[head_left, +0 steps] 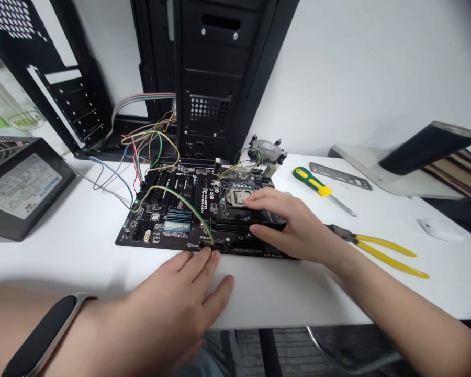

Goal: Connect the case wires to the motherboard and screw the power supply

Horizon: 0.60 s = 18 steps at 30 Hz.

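Note:
A black Gigabyte motherboard [182,198] lies flat on the white table. My left hand [176,296] rests at its front edge, fingers stretched out and thumb apart, with the fingertips by the plug of a green and yellow wire [188,203]. Over the board's right side is my right hand [294,220], open, its fingertips at the processor [240,198] and its thumb by the black memory slots [239,225]. Whether those fingertips press on the processor I cannot tell. Thin coloured wires [157,141] run from the board's left part towards the case behind.
The black computer case [215,78] stands behind the board, with a CPU fan [267,151] beside it. A power supply [27,183] sits left. To the right lie a screwdriver [317,184], an I/O shield [339,175], yellow-handled pliers [384,251] and a monitor stand [392,167].

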Tool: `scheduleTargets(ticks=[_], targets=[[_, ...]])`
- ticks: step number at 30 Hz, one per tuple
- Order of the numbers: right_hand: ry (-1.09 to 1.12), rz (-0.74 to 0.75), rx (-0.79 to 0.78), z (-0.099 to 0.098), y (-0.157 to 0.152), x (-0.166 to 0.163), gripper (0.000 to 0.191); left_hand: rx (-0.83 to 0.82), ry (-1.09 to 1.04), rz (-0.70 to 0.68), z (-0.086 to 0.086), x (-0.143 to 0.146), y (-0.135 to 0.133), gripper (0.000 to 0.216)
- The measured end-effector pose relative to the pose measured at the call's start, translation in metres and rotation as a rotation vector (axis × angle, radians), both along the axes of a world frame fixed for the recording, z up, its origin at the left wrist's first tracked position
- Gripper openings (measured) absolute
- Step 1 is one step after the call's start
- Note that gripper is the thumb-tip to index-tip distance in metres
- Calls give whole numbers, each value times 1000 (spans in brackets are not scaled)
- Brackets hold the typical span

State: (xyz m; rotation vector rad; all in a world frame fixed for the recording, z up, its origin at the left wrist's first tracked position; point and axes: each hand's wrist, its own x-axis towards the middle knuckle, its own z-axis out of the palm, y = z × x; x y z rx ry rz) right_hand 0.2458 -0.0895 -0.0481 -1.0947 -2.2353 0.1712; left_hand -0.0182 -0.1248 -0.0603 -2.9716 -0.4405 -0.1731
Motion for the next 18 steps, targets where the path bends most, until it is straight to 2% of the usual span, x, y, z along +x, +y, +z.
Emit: scheduleTargets(ticks=[7,18], targets=[[-59,90,-103,1,5,0,21,63,-44,2,-2,2,0,56],[-189,84,-170,6,12,-8,21,94,-51,-8,-6,1,-1,57]])
